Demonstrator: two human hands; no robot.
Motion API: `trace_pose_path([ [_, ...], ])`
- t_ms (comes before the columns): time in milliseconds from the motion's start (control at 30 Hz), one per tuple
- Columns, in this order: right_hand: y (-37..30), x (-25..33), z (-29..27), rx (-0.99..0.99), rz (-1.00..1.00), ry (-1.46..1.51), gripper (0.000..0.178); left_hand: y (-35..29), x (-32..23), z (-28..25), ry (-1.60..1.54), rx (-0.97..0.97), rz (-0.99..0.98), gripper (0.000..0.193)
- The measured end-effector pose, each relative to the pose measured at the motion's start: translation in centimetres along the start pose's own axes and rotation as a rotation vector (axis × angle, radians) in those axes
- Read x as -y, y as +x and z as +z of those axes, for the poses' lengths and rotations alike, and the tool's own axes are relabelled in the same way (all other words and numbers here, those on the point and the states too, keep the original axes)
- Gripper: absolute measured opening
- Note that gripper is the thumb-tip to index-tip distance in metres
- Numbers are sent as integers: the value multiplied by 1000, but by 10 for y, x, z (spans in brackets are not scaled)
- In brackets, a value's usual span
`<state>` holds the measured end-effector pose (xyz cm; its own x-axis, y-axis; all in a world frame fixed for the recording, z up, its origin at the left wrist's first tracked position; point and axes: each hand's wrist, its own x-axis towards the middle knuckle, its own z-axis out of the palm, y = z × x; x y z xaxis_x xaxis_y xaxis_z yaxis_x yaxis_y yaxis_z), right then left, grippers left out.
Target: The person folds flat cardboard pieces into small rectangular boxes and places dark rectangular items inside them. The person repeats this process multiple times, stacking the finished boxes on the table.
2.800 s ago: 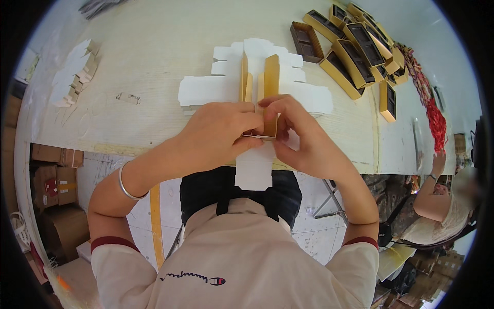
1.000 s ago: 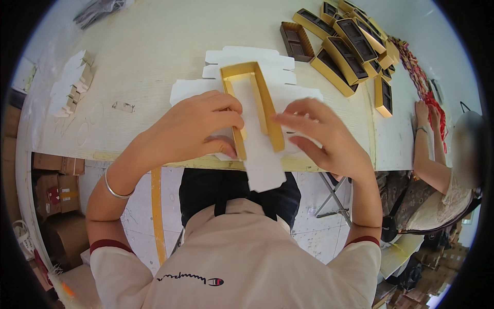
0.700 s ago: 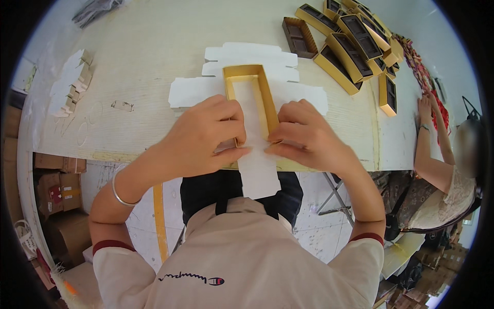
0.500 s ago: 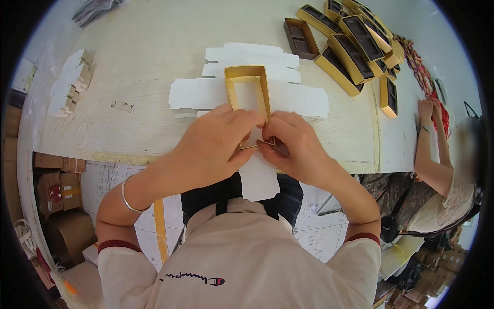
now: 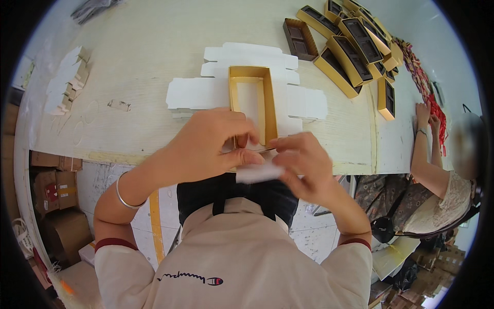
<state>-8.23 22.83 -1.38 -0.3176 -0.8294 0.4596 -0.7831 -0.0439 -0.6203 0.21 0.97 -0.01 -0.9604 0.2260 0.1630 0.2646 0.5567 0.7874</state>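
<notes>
In front of me a part-folded carton box [image 5: 269, 95] stands with gold inner walls raised around a white inner base. My left hand [image 5: 218, 141] is at its near-left corner, thumb and fingers closed on the near end wall. Around the near-right corner is my right hand [image 5: 309, 162], one fingertip against the edge. Its other fingers are smeared by motion beside a blurred white end flap [image 5: 257, 175] that sticks out toward me. Beneath and beyond the box lie flat white carton blanks [image 5: 244, 53], their side flaps spread left and right.
At the back right is a heap of gold boxes [image 5: 352, 54] with dark inserts, a loose brown tray [image 5: 300, 39] beside it. Folded white cartons [image 5: 67, 82] stand at the left. Another person's hands [image 5: 428, 113] work by red cords [image 5: 437, 126]. The table's near edge is close to me.
My right hand has moved right and down, away from the left hand. The near flap has swung up from hanging over the edge. The box has shifted slightly to the right.
</notes>
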Motion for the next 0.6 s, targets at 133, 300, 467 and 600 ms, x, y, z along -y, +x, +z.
trace_pose_path([
  [133, 25, -1, 18, -229, 332, 355, 14, -3, 4, -7, -300, 51, -159, 43],
  [300, 28, 1, 16, -157, 20, -245, 20, -9, 2, 19, -31, -294, -10, 36],
  [467, 21, -7, 17, -46, -227, -509, 25, -14, -1, 30, 371, -391, 186, 15],
  [600, 28, -4, 6, 228, -96, -431, 26, -10, 0, 27, 377, -260, 99, 11],
])
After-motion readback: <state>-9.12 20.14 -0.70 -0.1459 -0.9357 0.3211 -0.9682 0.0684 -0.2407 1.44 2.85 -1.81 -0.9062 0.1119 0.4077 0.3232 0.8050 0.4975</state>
